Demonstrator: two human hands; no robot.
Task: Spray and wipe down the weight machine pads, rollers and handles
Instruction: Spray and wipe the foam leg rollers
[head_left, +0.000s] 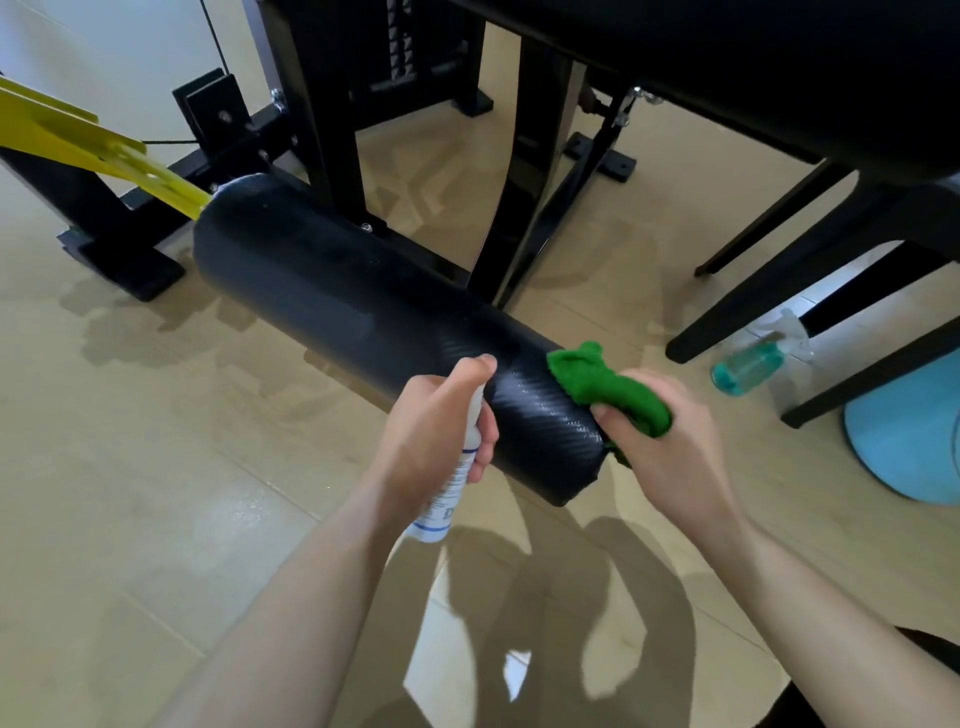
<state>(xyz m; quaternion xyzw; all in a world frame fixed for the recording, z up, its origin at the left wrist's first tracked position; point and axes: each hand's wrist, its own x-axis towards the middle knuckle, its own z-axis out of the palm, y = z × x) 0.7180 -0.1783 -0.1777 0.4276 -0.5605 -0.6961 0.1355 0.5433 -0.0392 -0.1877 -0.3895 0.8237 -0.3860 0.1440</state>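
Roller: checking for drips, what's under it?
Only tan floor shows around the roller. The strip directly beneath is covered by the roller itself, the left hand and its spray bottle, so drips there cannot be seen.

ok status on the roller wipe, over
Left hand grips white spray bottle beside roller. Right hand holds green cloth at its near end. Nothing blocking the roller.
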